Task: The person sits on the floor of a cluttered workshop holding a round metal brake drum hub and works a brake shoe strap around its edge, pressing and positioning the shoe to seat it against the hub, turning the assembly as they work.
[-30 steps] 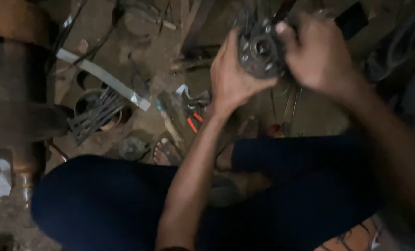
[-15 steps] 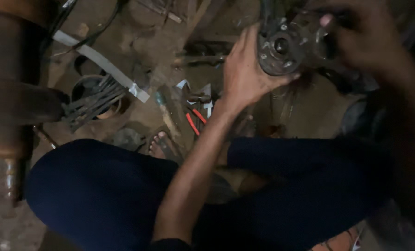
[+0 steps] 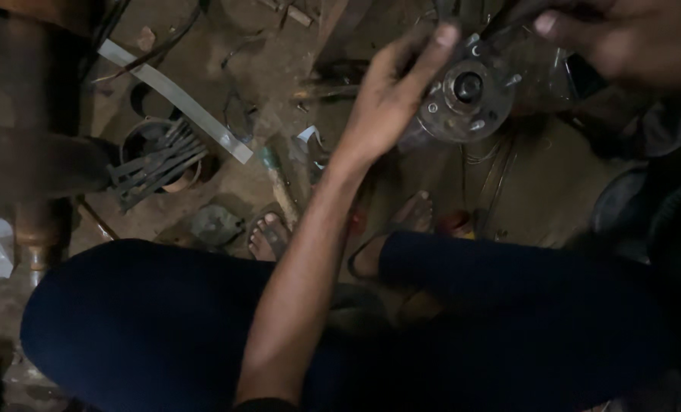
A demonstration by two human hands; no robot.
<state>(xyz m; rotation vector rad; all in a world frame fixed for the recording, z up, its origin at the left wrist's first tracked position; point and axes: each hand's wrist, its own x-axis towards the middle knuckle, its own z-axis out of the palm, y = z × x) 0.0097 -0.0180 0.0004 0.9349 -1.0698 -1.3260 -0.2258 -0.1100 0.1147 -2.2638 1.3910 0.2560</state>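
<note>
A round metal hub with a dark centre bore and a ring of bolts is held up at the far right of the scene, above a dirt floor. The left hand cups its left edge, fingers curled up over the rim and thumb behind. The right hand, at the far right corner, closes its fingers on the hub's upper right side; how firm that grip is cannot be told. Below, crossed legs in dark trousers fill the near ground, bare toes showing. To the left lie a white strip, a bundle of rods over a round tin, and a large rusty cylinder.
</note>
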